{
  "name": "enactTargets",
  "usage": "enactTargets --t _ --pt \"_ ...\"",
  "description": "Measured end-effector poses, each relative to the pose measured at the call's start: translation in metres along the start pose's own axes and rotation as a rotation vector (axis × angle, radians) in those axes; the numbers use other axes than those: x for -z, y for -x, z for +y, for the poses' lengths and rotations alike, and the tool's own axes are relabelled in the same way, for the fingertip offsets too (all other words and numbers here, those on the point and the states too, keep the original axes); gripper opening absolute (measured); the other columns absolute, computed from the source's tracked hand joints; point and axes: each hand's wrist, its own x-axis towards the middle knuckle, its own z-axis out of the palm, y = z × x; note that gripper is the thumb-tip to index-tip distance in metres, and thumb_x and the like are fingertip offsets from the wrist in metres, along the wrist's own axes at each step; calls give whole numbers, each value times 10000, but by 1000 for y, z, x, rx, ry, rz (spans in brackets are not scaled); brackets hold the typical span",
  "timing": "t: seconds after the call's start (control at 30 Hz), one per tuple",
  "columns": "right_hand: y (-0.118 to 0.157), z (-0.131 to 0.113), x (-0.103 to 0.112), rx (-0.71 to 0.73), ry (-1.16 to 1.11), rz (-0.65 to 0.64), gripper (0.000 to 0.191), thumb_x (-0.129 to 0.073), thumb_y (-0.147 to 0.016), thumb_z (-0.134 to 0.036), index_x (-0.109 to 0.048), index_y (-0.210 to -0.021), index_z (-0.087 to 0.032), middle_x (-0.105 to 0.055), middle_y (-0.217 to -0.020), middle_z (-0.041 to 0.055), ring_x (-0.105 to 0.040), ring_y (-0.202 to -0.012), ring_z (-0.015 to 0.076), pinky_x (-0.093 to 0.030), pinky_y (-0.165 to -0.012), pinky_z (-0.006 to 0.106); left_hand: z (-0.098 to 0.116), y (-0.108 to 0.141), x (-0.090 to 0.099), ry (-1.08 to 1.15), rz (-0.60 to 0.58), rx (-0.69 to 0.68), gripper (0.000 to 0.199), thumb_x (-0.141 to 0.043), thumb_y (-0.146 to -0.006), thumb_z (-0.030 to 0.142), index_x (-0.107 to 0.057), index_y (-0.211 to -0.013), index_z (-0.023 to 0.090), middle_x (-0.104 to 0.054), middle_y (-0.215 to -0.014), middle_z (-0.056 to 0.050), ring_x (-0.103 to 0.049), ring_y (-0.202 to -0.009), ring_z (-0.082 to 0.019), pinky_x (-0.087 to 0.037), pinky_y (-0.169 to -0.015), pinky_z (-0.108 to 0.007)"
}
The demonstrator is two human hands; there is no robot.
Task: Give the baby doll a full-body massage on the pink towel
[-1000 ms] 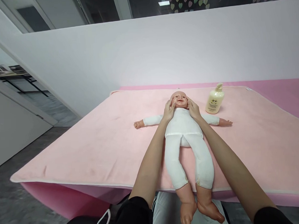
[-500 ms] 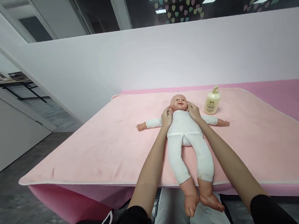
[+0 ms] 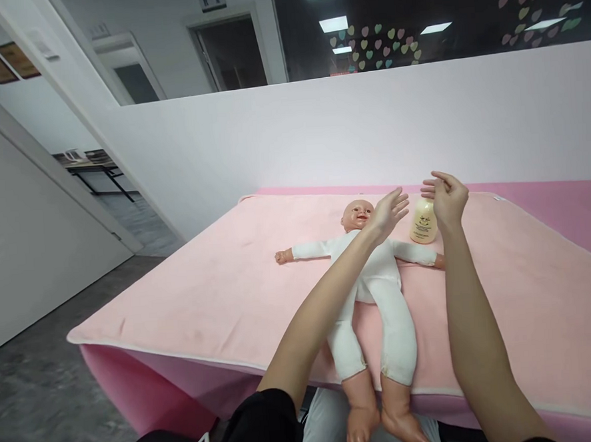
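Note:
A baby doll (image 3: 382, 269) in a white cloth suit lies on its back, arms spread, its bare feet past the table's front edge. My left hand (image 3: 389, 214) is raised above the doll's shoulder with its fingers stretched out toward the bottle, holding nothing. Just right of it stands a pale yellow pump bottle (image 3: 423, 225) with a printed face. My right hand (image 3: 448, 198) is up beside the bottle's top, its fingers loosely bent and apart in front of the pump head, which they hide. Whether they touch the pump I cannot tell. My left forearm crosses the doll's body.
A light pink blanket (image 3: 204, 280) covers the table over a darker pink cloth (image 3: 135, 384). A white wall (image 3: 320, 133) with a dark window above runs along the back. At left are a door (image 3: 36, 230) and grey floor (image 3: 31, 404).
Both hands have left the sides of the doll's head and moved right, toward the pump bottle. The view has turned slightly to the left.

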Motion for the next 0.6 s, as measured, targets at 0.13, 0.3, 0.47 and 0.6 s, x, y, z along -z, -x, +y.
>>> enactTargets --t 0.13,0.3,0.47,0.6 --pt "-4 7 19 145 387 -34 451 -353 -785 -179 -510 -1207 -153 -529 -1237 129 -478 -1181 235 -368 -1009 477 -8 -24 -15 293 29 195 690 -313 -844 549 -313 -1343 73 -350 -1400 -170 -395 -1265 -212 -388 -1004 -284" --pt "1 25 19 176 621 -139 642 -338 -729 -102 -299 -1369 -136 -306 -1434 133 -219 -1355 239 -275 -1058 508 -27 -43 -21 363 125 167 710 -313 -832 566 -297 -1362 94 -344 -1405 -149 -366 -1284 -211 -415 -977 -292" --pt "6 35 13 133 690 -277 677 -340 -696 -83 -303 -1365 -179 -295 -1446 113 -232 -1349 256 -254 -1028 583 -32 -48 -28 463 97 160 727 -248 -834 578 -305 -1360 80 -366 -1385 -156 -409 -1253 -212 -437 -945 -312" --pt "7 36 16 94 659 -319 651 -358 -713 -109 -318 -1360 -178 -294 -1449 114 -272 -1331 257 -255 -1033 572 -26 -50 -33 508 49 153 711 -275 -827 544 -308 -1351 64 -407 -1349 -174 -422 -1237 -236 -439 -938 -372"
